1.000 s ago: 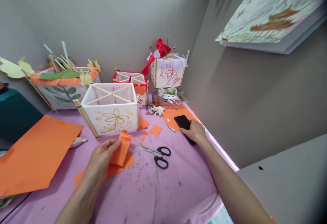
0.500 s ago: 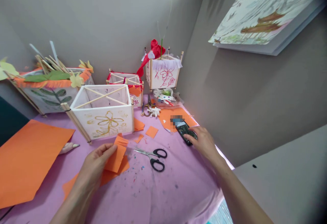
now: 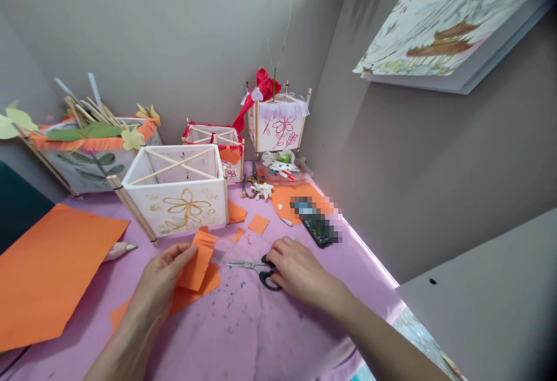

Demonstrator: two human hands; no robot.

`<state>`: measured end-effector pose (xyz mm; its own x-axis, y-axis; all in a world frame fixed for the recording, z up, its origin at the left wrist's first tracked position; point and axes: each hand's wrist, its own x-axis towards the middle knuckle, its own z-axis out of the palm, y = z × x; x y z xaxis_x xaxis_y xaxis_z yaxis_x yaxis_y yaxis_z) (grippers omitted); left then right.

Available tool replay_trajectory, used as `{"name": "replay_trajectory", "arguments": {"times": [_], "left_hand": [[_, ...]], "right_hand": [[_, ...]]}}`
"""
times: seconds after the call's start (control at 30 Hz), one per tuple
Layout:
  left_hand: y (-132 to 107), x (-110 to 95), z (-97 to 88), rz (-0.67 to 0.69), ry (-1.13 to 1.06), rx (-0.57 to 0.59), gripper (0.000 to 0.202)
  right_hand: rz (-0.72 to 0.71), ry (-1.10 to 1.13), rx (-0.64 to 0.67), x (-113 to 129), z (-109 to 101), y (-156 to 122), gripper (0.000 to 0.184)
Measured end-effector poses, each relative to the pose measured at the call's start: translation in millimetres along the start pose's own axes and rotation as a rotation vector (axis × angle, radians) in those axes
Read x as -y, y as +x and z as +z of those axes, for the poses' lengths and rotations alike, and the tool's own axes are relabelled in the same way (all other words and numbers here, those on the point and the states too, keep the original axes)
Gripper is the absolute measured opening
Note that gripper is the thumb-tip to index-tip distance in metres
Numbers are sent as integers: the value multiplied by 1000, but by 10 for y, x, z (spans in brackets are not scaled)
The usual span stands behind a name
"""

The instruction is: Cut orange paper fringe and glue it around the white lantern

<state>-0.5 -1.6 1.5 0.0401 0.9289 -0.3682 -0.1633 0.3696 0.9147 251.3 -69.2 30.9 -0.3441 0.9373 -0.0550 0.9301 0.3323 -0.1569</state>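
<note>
A folded strip of orange paper (image 3: pixel 198 266), its top edge cut into a fringe, is pinched between the thumb and fingers of my left hand (image 3: pixel 167 274). Beneath it, more orange paper (image 3: pixel 212 278) lies on the cloth, partly covered by my left forearm. My right hand (image 3: pixel 300 271) has its fingers curled at the black handles of the scissors (image 3: pixel 249 264), which lie flat on the table with the blades pointing left toward the paper. Part of the upper handle loop is hidden under my fingers.
Beyond my hands stands a white paper lantern (image 3: pixel 187 207) with wooden sticks. A black phone (image 3: pixel 321 229) lies at the right by the wall. A large orange sheet (image 3: pixel 52 276) covers the left side of the pink tablecloth (image 3: pixel 243 334). Orange scraps (image 3: pixel 259 224) lie behind the scissors.
My right hand has left the phone and moved left to the scissors' handles. My left hand still holds the orange paper in about the same place.
</note>
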Motion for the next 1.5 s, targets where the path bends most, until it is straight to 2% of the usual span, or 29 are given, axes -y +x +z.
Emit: {"name": "replay_trajectory", "arguments": {"times": [0.1, 0.2, 0.3, 0.37, 0.47, 0.57, 0.63, 0.73, 0.8, 0.87, 1.03, 1.13, 1.27, 1.4, 1.5], "left_hand": [[12, -1, -17, 16, -19, -8, 21], [27, 6, -32, 13, -50, -7, 19], [30, 13, -32, -11, -94, 7, 22], [22, 7, -24, -35, -136, 24, 23], [8, -12, -13, -56, -180, 49, 24], [6, -19, -15, -56, -178, 53, 24], [13, -12, -23, -53, -179, 64, 25], [23, -1, -31, -42, -194, 77, 24], [21, -3, -30, -42, -191, 85, 24], [14, -11, -25, -49, -182, 91, 26], [2, -10, -30, -26, -198, 110, 29], [7, 1, -35, -1, -194, 89, 29], [2, 0, -24, -3, -182, 61, 29], [-12, 6, -16, -4, -145, 55, 28], [-16, 19, -3, -6, -121, 84, 24]], "right_hand": [[-5, -51, 8, 34, 36, -2, 11], [5, -76, 24, 60, 67, -13, 19], [6, 34, 15, -2, 30, -31, 17], [25, 268, 13, -105, -7, -32, 14], [60, 888, 104, -270, -6, 9, 23], [10, 1445, 197, -327, 79, 108, 36], [-50, 1662, 245, -288, 139, 197, 45], [-157, 1838, 385, -180, 171, 355, 56], [-240, 1856, 466, -120, 163, 471, 58], [-289, 1795, 473, -91, 162, 577, 60], [-179, 1443, 349, -164, 223, 677, 51], [-165, 1201, 281, -274, 225, 640, 54], [-128, 977, 255, -339, 173, 593, 45], [-171, 894, 297, -272, 173, 586, 41], [-167, 893, 280, -213, 199, 586, 39]]}}
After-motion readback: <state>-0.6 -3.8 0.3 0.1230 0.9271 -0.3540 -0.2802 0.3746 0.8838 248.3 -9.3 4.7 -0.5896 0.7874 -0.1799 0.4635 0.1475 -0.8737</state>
